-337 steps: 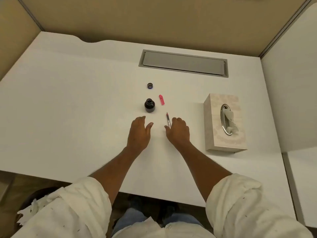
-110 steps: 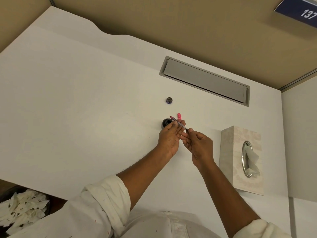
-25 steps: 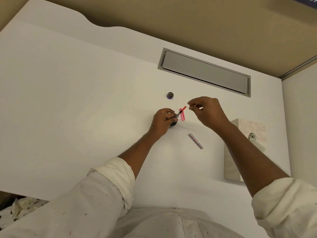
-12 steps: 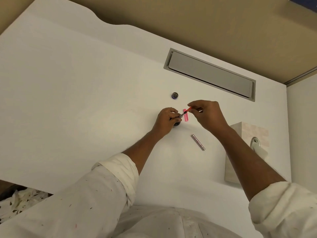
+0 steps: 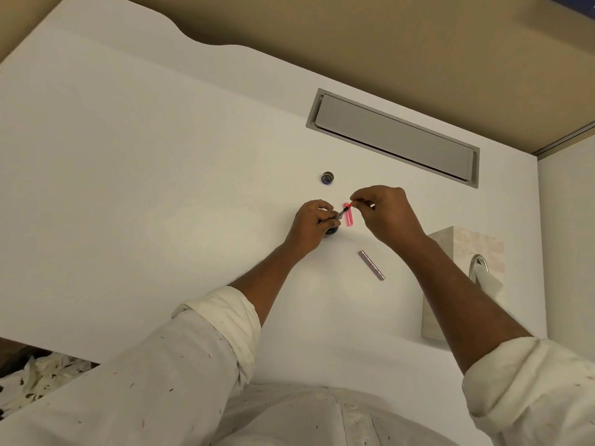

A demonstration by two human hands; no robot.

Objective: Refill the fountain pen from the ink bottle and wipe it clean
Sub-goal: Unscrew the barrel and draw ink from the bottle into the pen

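My left hand [image 5: 310, 223] grips the dark front section of the fountain pen [image 5: 339, 215] and holds it over the mouth of the black ink bottle [image 5: 331, 231], which the hand mostly hides. My right hand [image 5: 384, 214] pinches the pink end of the pen's converter [image 5: 349, 206] between thumb and fingers. The nib is hidden. The pen's metallic barrel [image 5: 372, 265] lies detached on the white desk [image 5: 161, 188], below my right hand. A pink cap [image 5: 348, 218] lies beside the bottle. The bottle's lid [image 5: 327, 178] sits farther back.
A tissue box [image 5: 463, 252] with a metal-rimmed slot stands at the right, partly behind my right forearm. A grey cable hatch [image 5: 392, 138] is set into the desk at the back. Crumpled tissues [image 5: 35, 378] fill a bin at the lower left.
My right hand has stayed pinched on the pink end of the pen while the left keeps the front section at the bottle. The view has shifted slightly.
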